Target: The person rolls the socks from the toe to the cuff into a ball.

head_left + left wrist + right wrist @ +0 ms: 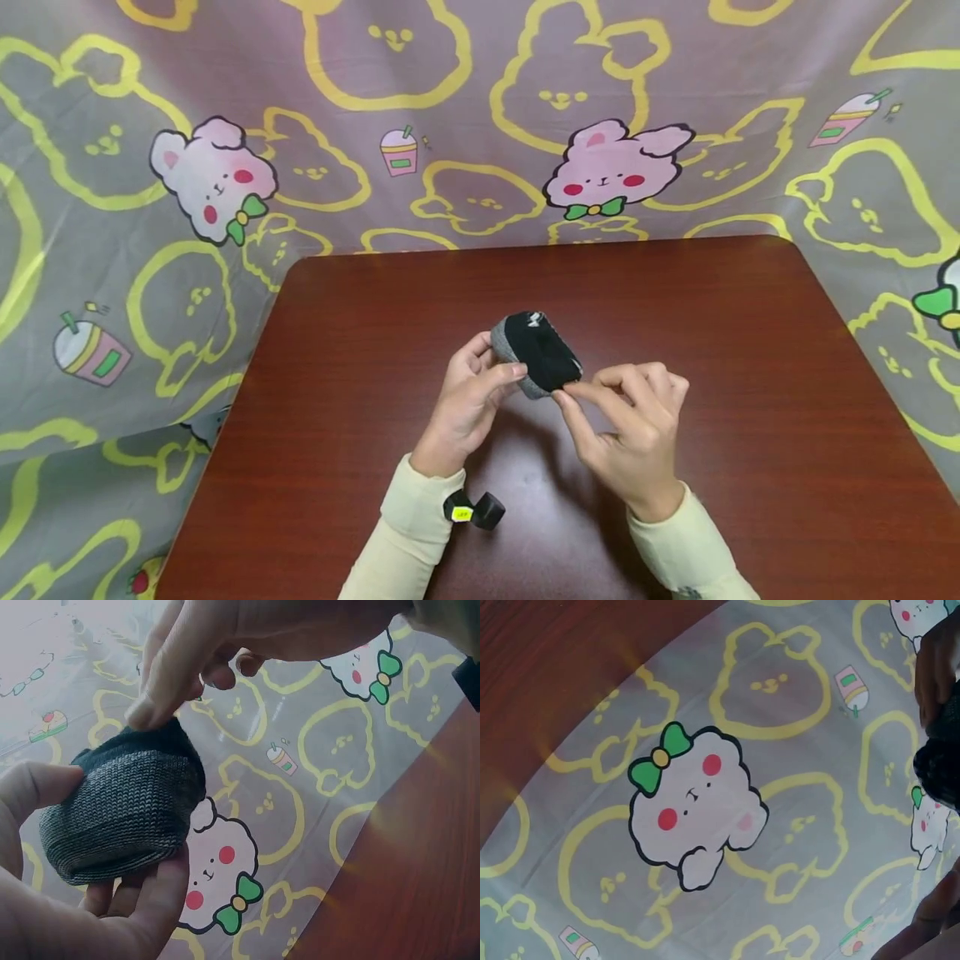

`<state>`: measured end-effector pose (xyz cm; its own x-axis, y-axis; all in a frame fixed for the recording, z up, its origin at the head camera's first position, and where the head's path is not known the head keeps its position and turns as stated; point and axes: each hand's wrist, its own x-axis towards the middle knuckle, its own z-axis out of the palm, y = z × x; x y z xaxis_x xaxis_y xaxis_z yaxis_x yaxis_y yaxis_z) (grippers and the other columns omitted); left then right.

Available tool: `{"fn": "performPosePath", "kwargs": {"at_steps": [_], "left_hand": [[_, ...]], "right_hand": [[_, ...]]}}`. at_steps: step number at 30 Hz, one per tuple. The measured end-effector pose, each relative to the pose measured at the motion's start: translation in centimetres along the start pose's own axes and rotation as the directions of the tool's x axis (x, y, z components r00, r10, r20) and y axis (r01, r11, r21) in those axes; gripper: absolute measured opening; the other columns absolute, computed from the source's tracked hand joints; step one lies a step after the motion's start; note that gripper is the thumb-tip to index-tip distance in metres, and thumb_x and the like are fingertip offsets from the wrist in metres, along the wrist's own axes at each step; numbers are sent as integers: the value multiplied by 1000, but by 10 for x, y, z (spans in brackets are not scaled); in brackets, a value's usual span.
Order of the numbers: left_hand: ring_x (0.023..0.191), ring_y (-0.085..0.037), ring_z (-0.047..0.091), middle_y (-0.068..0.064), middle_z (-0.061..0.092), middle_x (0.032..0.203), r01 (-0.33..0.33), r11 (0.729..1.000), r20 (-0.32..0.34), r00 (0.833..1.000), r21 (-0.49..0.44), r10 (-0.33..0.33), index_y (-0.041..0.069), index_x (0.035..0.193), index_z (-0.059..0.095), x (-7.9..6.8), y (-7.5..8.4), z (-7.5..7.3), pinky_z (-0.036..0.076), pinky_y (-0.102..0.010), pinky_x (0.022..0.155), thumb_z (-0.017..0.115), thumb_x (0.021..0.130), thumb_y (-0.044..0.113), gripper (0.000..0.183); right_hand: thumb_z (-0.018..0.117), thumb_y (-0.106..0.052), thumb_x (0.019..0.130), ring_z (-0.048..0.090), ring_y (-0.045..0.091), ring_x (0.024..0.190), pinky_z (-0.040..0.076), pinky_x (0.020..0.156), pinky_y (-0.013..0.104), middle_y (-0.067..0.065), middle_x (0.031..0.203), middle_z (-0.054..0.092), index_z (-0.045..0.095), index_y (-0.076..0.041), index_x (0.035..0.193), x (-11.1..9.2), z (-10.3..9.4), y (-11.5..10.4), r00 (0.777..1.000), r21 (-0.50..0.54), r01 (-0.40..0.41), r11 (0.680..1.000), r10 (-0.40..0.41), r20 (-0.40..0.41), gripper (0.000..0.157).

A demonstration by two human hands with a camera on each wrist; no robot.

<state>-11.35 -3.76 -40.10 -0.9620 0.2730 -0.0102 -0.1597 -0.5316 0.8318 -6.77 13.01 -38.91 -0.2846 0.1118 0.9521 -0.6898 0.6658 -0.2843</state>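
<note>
A folded sock (542, 350), black with a grey knit part and a small white mark, is held above the table in the head view. My left hand (472, 396) grips its grey side, thumb across the top and fingers underneath. At the sock's near right corner, my right hand (633, 425) pinches the edge between thumb and index finger, its other fingers curled. The left wrist view shows the grey ribbed face of the sock (120, 814) close up, the right fingertips on its dark upper edge. Only a dark part of the sock (939, 769) shows in the right wrist view.
Beneath both hands lies a dark red-brown wooden table (360, 333) with rounded far corners. A grey cloth (465, 75) printed with yellow outlines and white cartoon animals hangs behind and at both sides. A black wrist device (487, 511) sits at the left cuff.
</note>
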Motion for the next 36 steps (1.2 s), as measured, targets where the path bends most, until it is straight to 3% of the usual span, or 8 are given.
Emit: {"fn": "performPosePath", "kwargs": {"at_steps": [7,14,21,25,29,36], "left_hand": [[93,-19,65,-11,66,107,-36,999,-43,998,12,37,4,112,57,-1,-5,2,57,-29,76,70,77,-7,40],[94,-21,67,-14,69,108,-89,996,-90,992,25,91,0,113,61,0,-9,2,58,-32,77,74,77,-8,39],[86,-21,69,-14,71,98,-145,989,-135,980,25,147,0,106,65,2,-12,2,59,-33,71,76,76,-10,34],[82,-19,70,-14,72,92,-171,984,-196,965,50,177,-2,101,67,5,-11,-2,59,-31,69,76,75,-11,29],[78,-18,69,-12,72,87,-191,978,-238,949,85,207,-3,98,70,9,-7,-8,58,-28,68,76,73,-14,28],[77,-19,69,-13,72,86,-245,962,-246,931,123,269,-6,97,72,8,-5,-16,58,-29,67,75,71,-18,29]], "right_hand": [[76,-22,83,47,31,64,25,69,54,6,70,58,73,-7,69,-7,1,7,995,-97,66,993,-59,76,21],[73,-7,78,46,31,60,21,67,54,8,70,60,71,-2,70,-6,6,6,981,-199,191,961,-184,55,10],[59,-9,82,45,32,61,20,67,53,14,76,57,60,0,75,-12,10,12,982,-264,177,948,-151,116,12],[54,-9,81,44,32,62,20,67,52,14,76,55,56,0,75,-14,9,18,978,-308,185,933,-143,153,11],[51,-8,78,44,32,61,21,67,51,13,75,54,53,-1,73,-11,5,21,972,-331,213,919,-165,167,9],[51,-9,77,45,32,62,22,68,51,12,74,54,53,-2,73,-4,2,27,958,-329,265,906,-209,196,8]]}}
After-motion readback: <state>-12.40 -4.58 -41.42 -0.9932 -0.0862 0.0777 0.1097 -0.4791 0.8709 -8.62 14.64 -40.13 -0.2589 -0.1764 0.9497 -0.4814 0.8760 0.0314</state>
